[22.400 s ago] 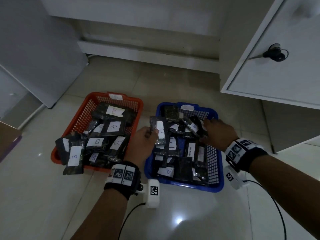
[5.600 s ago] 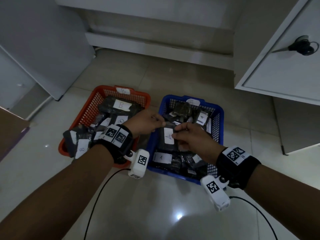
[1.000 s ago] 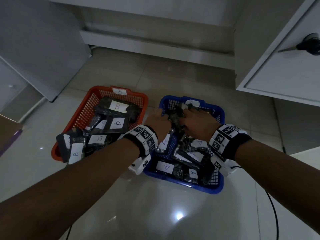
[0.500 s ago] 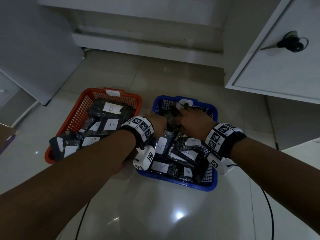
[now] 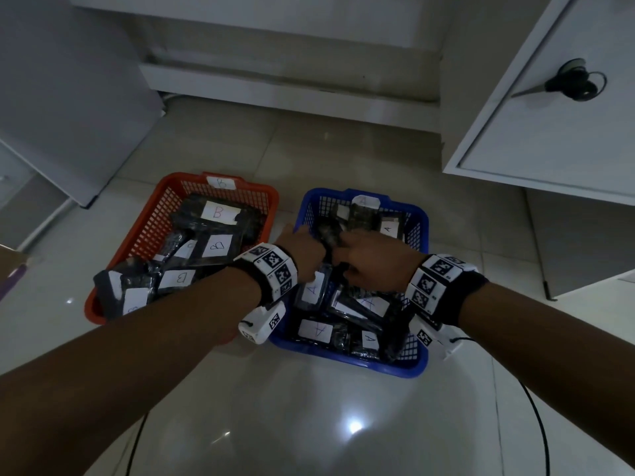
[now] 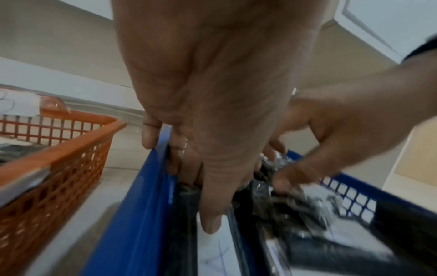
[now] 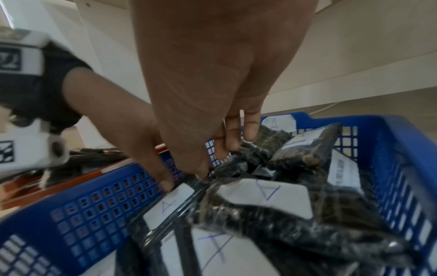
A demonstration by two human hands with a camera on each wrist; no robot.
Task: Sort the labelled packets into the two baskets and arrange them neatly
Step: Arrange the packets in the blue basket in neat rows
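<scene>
An orange basket tagged B holds several dark packets with B labels. Beside it on the right, the blue basket tagged A holds dark packets with A labels. Both hands are in the blue basket's far left part. My left hand reaches down along the left wall, thumb on a packet labelled A, fingers curled behind it. My right hand pinches a crinkled dark packet with its fingertips. The packet's label is hidden.
The baskets sit on a glossy tiled floor. A white cabinet with a dark ring handle overhangs at the upper right. A white panel stands at the left. Black cables trail on the floor near me.
Both hands stay at the far left of the blue basket and have drawn a little closer together around the dark packet. The head view has shifted slightly.
</scene>
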